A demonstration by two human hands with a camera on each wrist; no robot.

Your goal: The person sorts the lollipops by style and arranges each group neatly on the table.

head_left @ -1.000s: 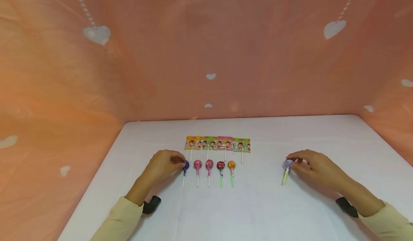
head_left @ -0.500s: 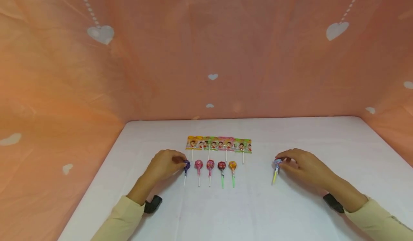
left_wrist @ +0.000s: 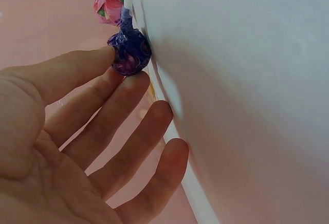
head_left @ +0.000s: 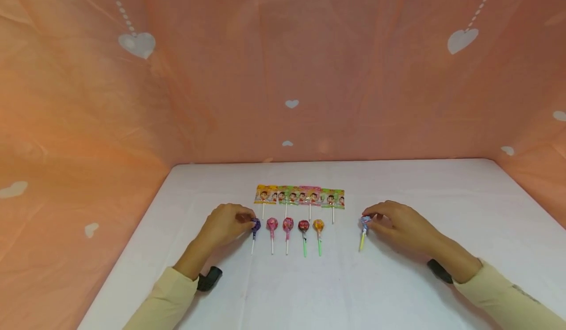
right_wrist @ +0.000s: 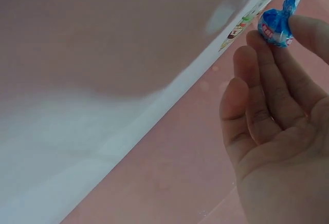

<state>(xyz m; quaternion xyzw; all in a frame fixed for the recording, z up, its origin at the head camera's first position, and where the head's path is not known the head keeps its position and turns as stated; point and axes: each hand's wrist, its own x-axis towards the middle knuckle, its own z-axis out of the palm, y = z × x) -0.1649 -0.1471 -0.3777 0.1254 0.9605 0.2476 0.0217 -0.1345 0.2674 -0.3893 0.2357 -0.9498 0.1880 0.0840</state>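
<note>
My left hand (head_left: 227,224) pinches the head of a purple lollipop (left_wrist: 129,52) between thumb and fingertips, its white stick pointing toward me in the head view. This lollipop is the leftmost of a front row. Beside it stand two pink lollipops (head_left: 272,225), a dark red lollipop (head_left: 303,226) and an orange lollipop (head_left: 319,225), the last two on green sticks. To the right of the row, my right hand (head_left: 400,224) pinches a blue lollipop (right_wrist: 276,27) with a yellow stick by its head, apart from the orange one.
Behind the front row lie several flat-wrapped lollipops (head_left: 310,196) in orange, green and pink packets, side by side with overlapping edges. All are on a white-covered table (head_left: 309,290). A peach curtain (head_left: 353,99) with white hearts rises at the back and sides.
My right hand has moved left with the blue lollipop, closer to the orange end of the row. The left hand has stayed at the purple lollipop.
</note>
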